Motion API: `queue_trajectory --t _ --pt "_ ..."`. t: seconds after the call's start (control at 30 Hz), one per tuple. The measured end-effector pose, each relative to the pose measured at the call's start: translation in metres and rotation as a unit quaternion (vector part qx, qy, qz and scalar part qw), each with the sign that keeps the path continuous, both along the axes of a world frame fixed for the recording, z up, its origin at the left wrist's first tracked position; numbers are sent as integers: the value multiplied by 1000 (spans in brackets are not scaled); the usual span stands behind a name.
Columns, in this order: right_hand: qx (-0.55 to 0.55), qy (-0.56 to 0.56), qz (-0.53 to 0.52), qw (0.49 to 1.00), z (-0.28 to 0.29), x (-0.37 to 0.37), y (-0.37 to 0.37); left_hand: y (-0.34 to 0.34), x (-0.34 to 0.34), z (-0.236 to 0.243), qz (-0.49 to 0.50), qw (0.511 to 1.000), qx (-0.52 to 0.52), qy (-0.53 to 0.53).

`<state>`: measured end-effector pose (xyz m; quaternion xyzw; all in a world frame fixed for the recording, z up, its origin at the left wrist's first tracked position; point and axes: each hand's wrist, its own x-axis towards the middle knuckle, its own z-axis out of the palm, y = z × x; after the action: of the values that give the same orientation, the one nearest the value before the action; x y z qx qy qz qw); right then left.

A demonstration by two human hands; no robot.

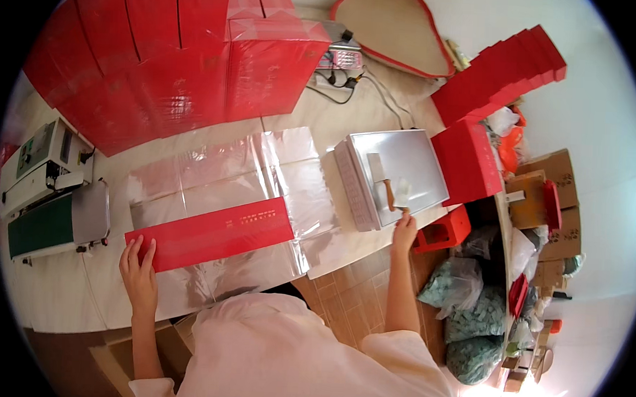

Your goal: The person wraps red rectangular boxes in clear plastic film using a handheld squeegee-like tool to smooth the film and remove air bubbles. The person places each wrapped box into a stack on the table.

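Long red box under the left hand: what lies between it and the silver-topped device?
In the head view, clear plastic film extends past the long red box, then a narrow strip of pale tabletop before the silver-topped device.

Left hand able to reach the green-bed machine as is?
Probably yes: only tabletop shows between the left hand and the green-bed machine, though the hand would likely have to leave the red box.

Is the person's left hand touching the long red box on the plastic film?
Touching. The head view shows the left hand with its fingers laid over the left end of the red box.
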<state>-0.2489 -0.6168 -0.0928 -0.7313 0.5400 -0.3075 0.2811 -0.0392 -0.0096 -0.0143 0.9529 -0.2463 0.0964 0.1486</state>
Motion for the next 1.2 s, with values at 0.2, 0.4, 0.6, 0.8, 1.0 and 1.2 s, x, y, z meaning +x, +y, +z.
queue_trajectory --t 0.2,0.4,0.6,0.8,1.0,1.2 --pt "32 56 0 998 -16 -7 -72 -14 -5 7 60 997 46 6" --pt "91 48 19 994 -30 1 -91 -17 -13 10 109 994 24 24" --pt "-236 204 36 949 -18 3 -70 43 -5 -19 239 967 -75 52" --pt "129 -84 262 953 45 81 48 61 22 -1 336 817 -354 308" --pt "510 -66 435 739 75 128 164 78 33 -2 245 745 -457 418" --pt "453 -79 393 797 62 122 183 81 52 -9 257 754 -468 384"
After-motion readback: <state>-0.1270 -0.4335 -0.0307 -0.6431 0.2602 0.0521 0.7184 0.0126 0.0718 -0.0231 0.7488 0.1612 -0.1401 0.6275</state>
